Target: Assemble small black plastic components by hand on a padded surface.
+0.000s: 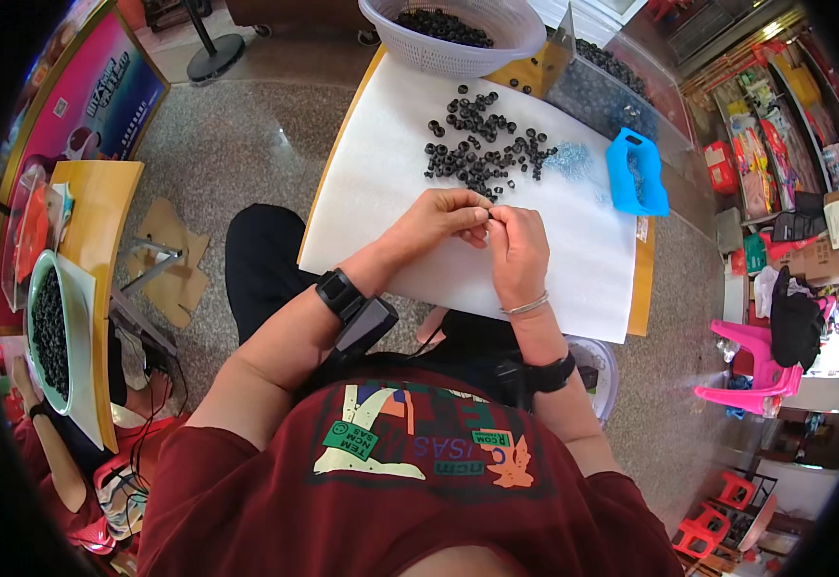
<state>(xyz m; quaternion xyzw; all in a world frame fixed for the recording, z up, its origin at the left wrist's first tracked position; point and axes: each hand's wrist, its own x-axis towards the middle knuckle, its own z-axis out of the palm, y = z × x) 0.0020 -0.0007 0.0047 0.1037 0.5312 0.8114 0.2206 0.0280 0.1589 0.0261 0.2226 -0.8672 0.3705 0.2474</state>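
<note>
A small dark piece (490, 214) sits at the meeting point of both hands, near the centre of the frame, above the white sheet (371, 207) that covers the worktop (641, 306). The left grip (450, 219) is closed to a narrow pinch, thumb against forefinger, and the right grip (521, 242) pinches in from the other side; both seem to have hold of the piece (the fingers hide most of it, so its exact fit cannot be told).

With so little to hold, the piece could slip out if either pinch eases or presses off-centre. Dropped, it might be lost among the loose black parts (475, 175) just above the fingertips, or roll, being apparently round. A knuckle brushing that pile could scatter it too.

To the right of the pile lie tiny clear bluish bits (569, 161), easily swept away by a sleeve or wrist, then a blue scoop (620, 188). A pale basket (467, 63) and a clear box (578, 101), both holding dark parts, close off the top of the frame. At far left, a green bowl (72, 351) stands near another person's arm (62, 457). Nothing blocks the hands themselves.
</note>
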